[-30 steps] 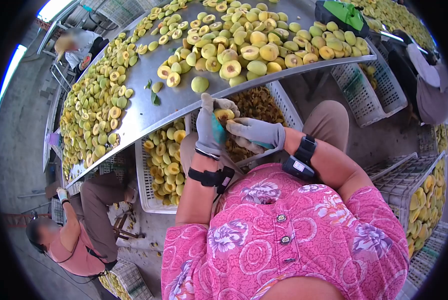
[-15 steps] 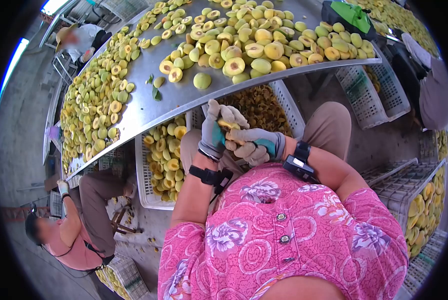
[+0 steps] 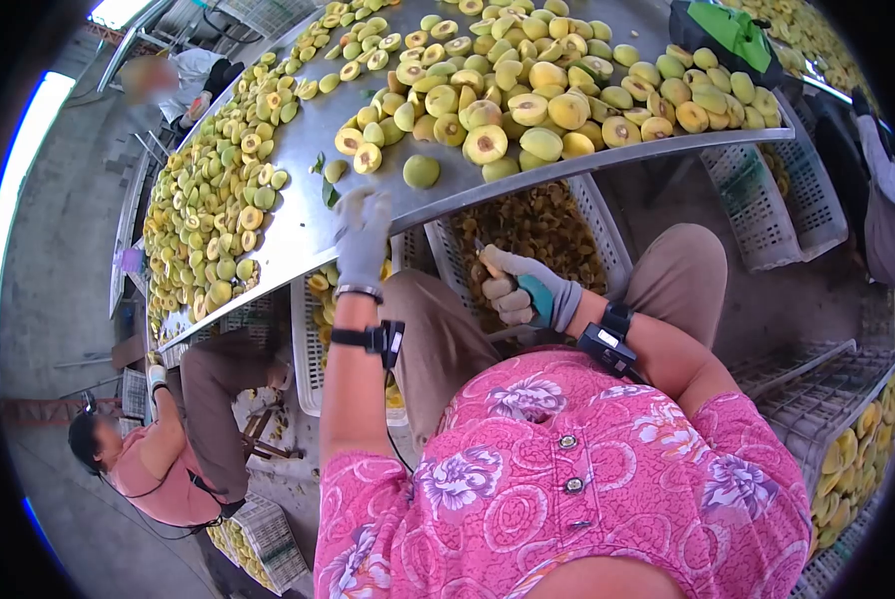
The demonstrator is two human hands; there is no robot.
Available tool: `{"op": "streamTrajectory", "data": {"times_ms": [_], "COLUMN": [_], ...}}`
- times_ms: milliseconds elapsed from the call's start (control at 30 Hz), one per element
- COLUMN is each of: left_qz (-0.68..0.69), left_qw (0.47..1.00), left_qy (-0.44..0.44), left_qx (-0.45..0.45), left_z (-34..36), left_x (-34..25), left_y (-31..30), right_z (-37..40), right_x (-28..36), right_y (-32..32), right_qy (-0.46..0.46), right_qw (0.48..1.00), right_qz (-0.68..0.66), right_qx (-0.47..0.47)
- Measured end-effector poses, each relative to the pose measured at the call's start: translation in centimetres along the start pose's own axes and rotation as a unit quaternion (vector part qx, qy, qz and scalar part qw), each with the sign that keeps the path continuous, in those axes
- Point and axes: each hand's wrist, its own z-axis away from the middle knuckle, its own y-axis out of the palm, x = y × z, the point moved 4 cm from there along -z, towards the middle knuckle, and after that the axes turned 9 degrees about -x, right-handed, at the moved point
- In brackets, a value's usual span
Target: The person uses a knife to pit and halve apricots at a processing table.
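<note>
The right hand's point(image 3: 522, 287) grip is closed tight in its grey glove around a small tool point(image 3: 481, 250). Only the tool's tip shows above the knuckles, too small to tell its kind. The hand sits over the lap, in front of a white crate point(image 3: 607, 235) of brown pits under the table point(image 3: 298, 225).

The left hand point(image 3: 362, 235), also gloved and blurred, is at the table's near edge with its fingers spread apart, holding nothing. A single green peach half point(image 3: 420, 172) lies on the steel just beyond it, apart from the big heap of cut peaches point(image 3: 547, 85). A co-worker point(image 3: 138, 459) sits low at the left.
</note>
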Motion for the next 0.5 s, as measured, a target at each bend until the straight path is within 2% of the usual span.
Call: {"op": "streamTrajectory", "data": {"times_ms": [33,67,133,200,333,400,433,467,500], "left_qz": [-0.046,-0.077,-0.104,-0.175,-0.248,-0.022,0.179,0.179,0.379], "left_qw": [0.998,0.995,0.991,0.97,0.945,0.977,0.958,0.958,0.88], "left_qy": [0.026,0.021,0.02,0.089,0.061,-0.008,-0.134,-0.132,-0.229], "left_qx": [0.043,0.06,0.077,0.143,0.206,0.213,0.18,0.18,0.171], "left_z": [-1.0,-1.5,-3.3,-4.7,-5.3,-5.2,-4.8,-4.7,-4.1], "left_x": [-1.0,-2.1,-2.7,-2.0,-1.8,-1.1,0.0,-0.2,-0.2], "left_y": [1.5,3.1,6.4,9.9,11.8,11.3,11.9,11.4,10.8], "right_z": [0.1,0.2,0.5,1.0,1.4,2.0,2.2,2.5,2.7], "right_x": [0.0,0.1,0.2,0.3,0.3,0.5,0.6,0.8,0.9], "right_y": [0.3,0.5,0.2,0.4,-0.4,0.1,0.9,1.7,2.1], "right_qy": [-0.005,-0.008,0.01,0.014,-0.007,-0.065,-0.069,-0.091,-0.11], "right_qw": [0.998,0.998,0.992,0.991,0.992,0.969,0.969,0.955,0.938], "right_qz": [0.034,0.034,0.061,0.071,0.095,0.182,0.182,0.214,0.246], "right_qx": [-0.044,-0.043,-0.107,-0.112,-0.083,-0.153,-0.15,-0.183,-0.216]}}
